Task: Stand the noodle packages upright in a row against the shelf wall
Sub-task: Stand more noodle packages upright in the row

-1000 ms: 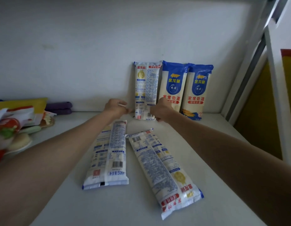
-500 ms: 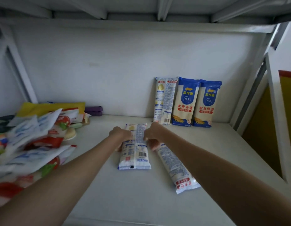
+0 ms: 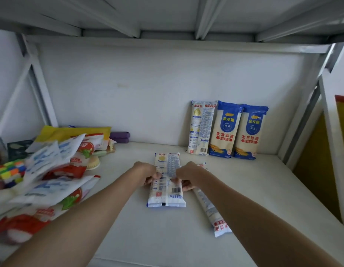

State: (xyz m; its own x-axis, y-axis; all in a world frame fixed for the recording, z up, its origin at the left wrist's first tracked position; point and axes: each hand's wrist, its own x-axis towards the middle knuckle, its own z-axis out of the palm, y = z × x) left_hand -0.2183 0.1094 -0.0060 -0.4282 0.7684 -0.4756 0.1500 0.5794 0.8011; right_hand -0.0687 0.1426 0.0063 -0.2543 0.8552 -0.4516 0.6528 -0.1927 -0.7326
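Three noodle packages stand upright against the back wall at the right: a white one [image 3: 201, 128] and two blue-topped ones [image 3: 226, 130] [image 3: 249, 132]. A white noodle package [image 3: 167, 195] lies flat on the shelf in the middle. My left hand [image 3: 147, 173] grips its left edge and my right hand [image 3: 186, 175] grips its right edge, both about halfway along it. Another white package [image 3: 211, 211] lies flat to the right, partly under my right forearm.
A loose pile of snack bags and pouches [image 3: 47, 170] covers the left side of the shelf, with a colourful cube [image 3: 10, 170] and purple items [image 3: 120, 136] at the wall. Slanted metal frame bars [image 3: 302, 122] stand at the right.
Both hands left the white upright package at the wall, drew back, and closed on the sides of the flat package in the middle. The camera pulled back and tilted up.
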